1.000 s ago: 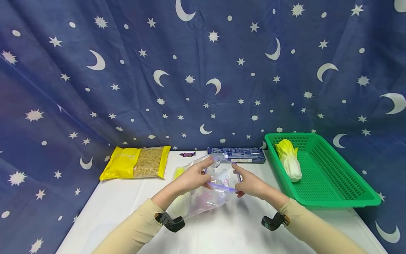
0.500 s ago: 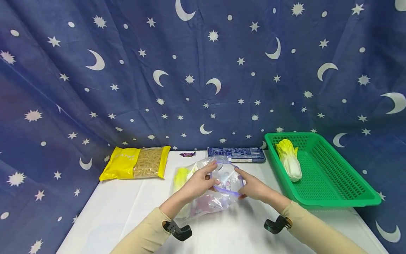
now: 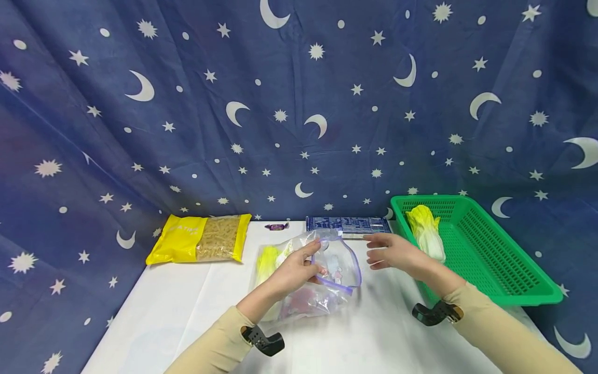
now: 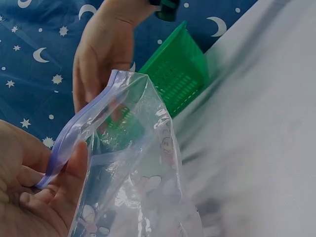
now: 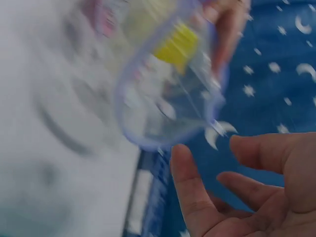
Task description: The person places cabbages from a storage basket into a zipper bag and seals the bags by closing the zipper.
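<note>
The left hand (image 3: pixel 291 270) pinches the purple zip edge of one clear plastic bag (image 3: pixel 322 291), thumb and fingers curled on the strip, and the mouth of the bag stands open in a round loop. The bag is thin, shiny and wrinkled; small cartoon prints are on its film, and some pink and yellow things lie inside, but what they are I cannot tell. It rests on the white bench (image 3: pixel 374 343), a little left of the middle, with the lower part lying flat. The right hand (image 3: pixel 397 254) is free above the bench, just right of the bag and not touching it, with fingers relaxed and spread, holding nothing. In the right wrist view this hand (image 5: pixel 247 192) is seen with the palm open and the bag mouth is blurred behind it. On the right side stands one green plastic basket (image 3: pixel 490 259), rectangular with mesh walls, and one cabbage (image 3: pixel 425 231) with pale yellow leaves and white stalk lies in it. At the far edge of the bench there is one flat blue box (image 3: pixel 348 227) with small print too fine to read, one small purple candy (image 3: pixel 276 226) in a twisted wrapper, and one yellow pasta bag (image 3: pixel 201 239) with a clear window; its writing is not legible. Behind all hangs a dark blue cloth (image 3: pixel 187 104) with white moons and stars.
</note>
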{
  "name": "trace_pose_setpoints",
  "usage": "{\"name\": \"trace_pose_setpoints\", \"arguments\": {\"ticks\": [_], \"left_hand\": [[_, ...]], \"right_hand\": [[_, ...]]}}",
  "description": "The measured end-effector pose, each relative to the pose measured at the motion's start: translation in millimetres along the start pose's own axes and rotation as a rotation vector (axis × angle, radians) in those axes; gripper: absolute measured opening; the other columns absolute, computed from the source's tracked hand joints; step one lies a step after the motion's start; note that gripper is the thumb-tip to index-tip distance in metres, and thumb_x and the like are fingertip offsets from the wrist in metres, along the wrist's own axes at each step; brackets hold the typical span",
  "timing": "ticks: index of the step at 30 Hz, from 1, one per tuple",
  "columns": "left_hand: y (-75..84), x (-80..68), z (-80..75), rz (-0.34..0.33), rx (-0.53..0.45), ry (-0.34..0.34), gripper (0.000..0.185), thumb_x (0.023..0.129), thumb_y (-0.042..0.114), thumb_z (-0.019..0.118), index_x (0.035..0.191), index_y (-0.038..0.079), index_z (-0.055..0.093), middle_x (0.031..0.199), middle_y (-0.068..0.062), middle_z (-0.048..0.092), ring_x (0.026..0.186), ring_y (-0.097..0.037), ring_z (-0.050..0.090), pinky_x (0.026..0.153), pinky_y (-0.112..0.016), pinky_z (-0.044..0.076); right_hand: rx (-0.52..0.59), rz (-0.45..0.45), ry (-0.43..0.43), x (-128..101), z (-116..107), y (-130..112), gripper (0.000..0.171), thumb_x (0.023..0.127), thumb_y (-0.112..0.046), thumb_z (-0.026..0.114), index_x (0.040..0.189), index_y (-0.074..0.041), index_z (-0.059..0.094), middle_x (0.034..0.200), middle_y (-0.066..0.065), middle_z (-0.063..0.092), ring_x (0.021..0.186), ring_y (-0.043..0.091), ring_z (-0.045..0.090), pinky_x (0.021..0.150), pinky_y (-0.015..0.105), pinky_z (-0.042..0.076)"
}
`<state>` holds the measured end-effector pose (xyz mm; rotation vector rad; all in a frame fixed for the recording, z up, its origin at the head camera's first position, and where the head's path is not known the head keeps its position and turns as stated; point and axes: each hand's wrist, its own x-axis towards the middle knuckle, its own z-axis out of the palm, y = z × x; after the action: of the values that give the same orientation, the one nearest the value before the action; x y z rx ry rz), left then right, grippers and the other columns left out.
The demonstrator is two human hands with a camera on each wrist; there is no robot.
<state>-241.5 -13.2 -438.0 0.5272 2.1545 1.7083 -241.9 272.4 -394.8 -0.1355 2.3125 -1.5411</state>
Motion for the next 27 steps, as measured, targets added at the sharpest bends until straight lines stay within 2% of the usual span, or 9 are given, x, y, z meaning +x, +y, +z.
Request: {"name": "trace_pose_setpoints", "arguments": {"ticks": [4, 7, 11, 15, 20, 27], "left_hand": [[-0.1, -0.5, -0.4, -0.006, 0.005, 0.000, 0.062, 0.097, 0.001, 0.060, 0.156, -0.001, 0.038, 0.166, -0.006, 0.030, 0.074, -0.017, 0.068, 0.077, -0.034, 0.062], [-0.4, -0.3, -0.9, -0.001, 0.018, 0.003, 0.057, 0.097, 0.000, 0.060, 0.152, -0.003, 0.044, 0.164, -0.010, 0.034, 0.073, -0.015, 0.067, 0.078, -0.038, 0.062], [-0.4, 0.2, -1.0, 0.005, 0.028, 0.004, 0.052, 0.097, 0.000, 0.059, 0.148, -0.003, 0.050, 0.160, -0.015, 0.039, 0.072, -0.015, 0.067, 0.074, -0.032, 0.062], [-1.6, 0.5, -0.8, -0.003, 0.022, 0.003, 0.052, 0.097, 0.000, 0.059, 0.148, -0.003, 0.050, 0.160, -0.014, 0.040, 0.073, -0.015, 0.066, 0.072, -0.029, 0.061], [-3.5, 0.3, -0.6, -0.019, -0.004, 0.000, 0.053, 0.098, -0.001, 0.057, 0.150, -0.001, 0.049, 0.161, -0.012, 0.038, 0.075, -0.016, 0.066, 0.076, -0.030, 0.061], [-4.5, 1.1, 0.5, -0.025, -0.052, -0.010, 0.055, 0.097, -0.001, 0.058, 0.151, -0.003, 0.045, 0.162, -0.014, 0.036, 0.076, -0.015, 0.067, 0.075, -0.029, 0.062]], "right_hand": [[0.024, -0.045, 0.020, -3, -35, -7, 0.061, 0.106, -0.014, 0.056, 0.155, 0.009, 0.029, 0.154, 0.034, 0.034, 0.125, 0.046, 0.056, 0.096, 0.046, 0.057], [0.025, -0.049, 0.069, -5, -61, -10, 0.064, 0.107, -0.019, 0.054, 0.158, 0.007, 0.025, 0.158, 0.032, 0.030, 0.131, 0.047, 0.052, 0.100, 0.047, 0.055], [0.034, -0.019, 0.158, -6, -93, -6, 0.064, 0.110, -0.021, 0.049, 0.160, 0.005, 0.021, 0.159, 0.032, 0.029, 0.136, 0.047, 0.046, 0.102, 0.044, 0.053], [0.036, 0.024, 0.222, -3, -120, 7, 0.062, 0.111, -0.021, 0.044, 0.161, 0.004, 0.017, 0.161, 0.032, 0.025, 0.139, 0.046, 0.042, 0.100, 0.038, 0.055], [0.087, 0.074, 0.251, 0, -144, 22, 0.065, 0.111, -0.024, 0.043, 0.163, 0.001, 0.011, 0.165, 0.030, 0.013, 0.144, 0.045, 0.035, 0.103, 0.039, 0.052], [0.100, 0.128, 0.224, 3, -163, 35, 0.078, 0.110, -0.034, 0.046, 0.162, 0.000, 0.000, 0.167, 0.029, 0.001, 0.148, 0.048, 0.023, 0.117, 0.053, 0.036]]}}
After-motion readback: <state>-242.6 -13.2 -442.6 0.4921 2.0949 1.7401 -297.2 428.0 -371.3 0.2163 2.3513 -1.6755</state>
